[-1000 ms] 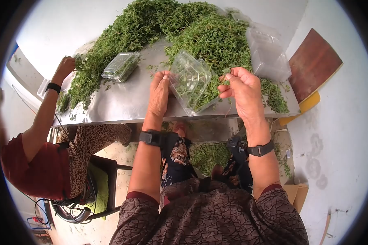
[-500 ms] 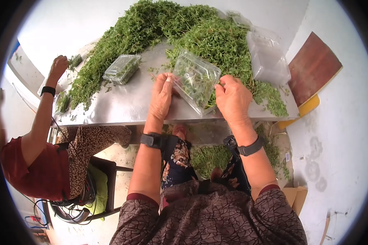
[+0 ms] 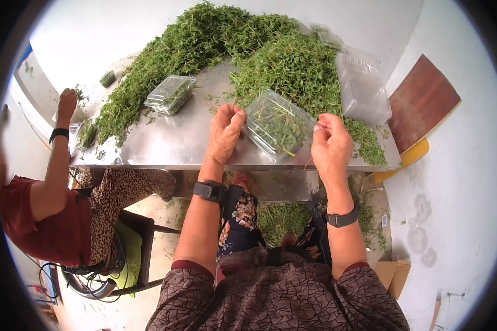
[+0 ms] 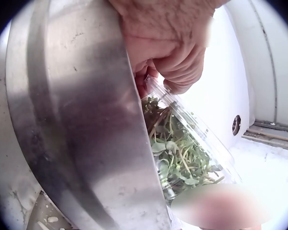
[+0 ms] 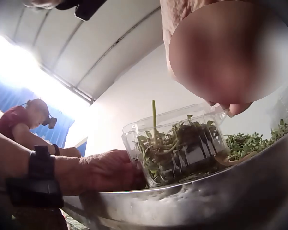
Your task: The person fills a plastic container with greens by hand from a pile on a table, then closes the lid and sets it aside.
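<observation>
A clear plastic clamshell box (image 3: 276, 122) packed with leafy green sprigs sits near the table's front edge, its lid down over them. At its left corner my left hand (image 3: 225, 132) pinches the rim between thumb and fingers. My right hand (image 3: 332, 142), fingers curled, grips the lid's edge at the right corner. In the right wrist view one green stem (image 5: 154, 117) pokes up at the box's near side. The left wrist view shows sprigs (image 4: 175, 153) pressed up against the clear wall. Blurred patches hide part of the work in both wrist views.
A large heap of greens (image 3: 292, 66) covers the table's back. Another filled box (image 3: 171, 94) stands to the left on the metal table (image 3: 143, 140). Stacked empty boxes (image 3: 363, 88) stand at right, near a brown board (image 3: 425, 96). Another person (image 3: 44, 215) works at far left.
The right hand has come from beside the open box to its right corner, and the lid has swung down over the greens. The left hand keeps its hold.
</observation>
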The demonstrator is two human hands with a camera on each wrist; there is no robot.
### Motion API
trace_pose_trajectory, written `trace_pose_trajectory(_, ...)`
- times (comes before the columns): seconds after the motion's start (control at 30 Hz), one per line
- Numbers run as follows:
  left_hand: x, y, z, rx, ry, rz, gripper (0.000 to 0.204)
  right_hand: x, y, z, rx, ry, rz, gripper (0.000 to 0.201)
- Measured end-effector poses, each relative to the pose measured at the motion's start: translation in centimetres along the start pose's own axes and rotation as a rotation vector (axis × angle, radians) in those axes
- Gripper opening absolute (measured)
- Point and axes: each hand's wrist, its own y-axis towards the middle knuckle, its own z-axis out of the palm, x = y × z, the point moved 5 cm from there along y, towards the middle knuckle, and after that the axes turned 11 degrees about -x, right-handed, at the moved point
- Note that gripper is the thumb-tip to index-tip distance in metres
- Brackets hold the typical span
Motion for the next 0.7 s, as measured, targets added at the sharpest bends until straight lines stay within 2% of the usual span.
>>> trace_pose_trajectory(0.1,0.1,-0.1,0.0,-0.015,-0.007,-0.043,0.012,-0.6,-0.5,-0.9,0.032,-0.078,0.101,0.020)
trace_pose_trajectory(0.2,0.0,-0.1,0.0,-0.018,0.001,-0.037,0.011,-1.2,-1.7,-0.4,0.216,0.201,0.543,0.026)
trace_pose_trajectory(0.23,-0.2,-0.2,0.0,-0.020,0.016,-0.029,0.012,-1.0,-1.7,-0.4,0.218,0.200,0.543,0.026)
trace_pose_trajectory(0.3,-0.6,-0.4,0.1,-0.021,0.002,-0.034,0.012,-0.8,-2.4,0.3,0.306,0.297,0.684,0.033)
trace_pose_trajectory(0.53,-0.7,-0.4,0.2,-0.028,0.021,-0.052,0.013,-0.6,-3.4,0.1,0.379,0.347,0.662,0.047)
trace_pose_trajectory(0.6,-0.5,-0.2,0.2,-0.028,0.019,-0.034,0.014,0.2,-3.7,-0.3,0.439,0.369,0.549,0.057)
trace_pose_trajectory(0.7,-0.2,-0.1,-0.1,-0.038,0.018,0.006,0.017,0.1,-4.3,-0.2,0.467,0.386,0.471,0.064)
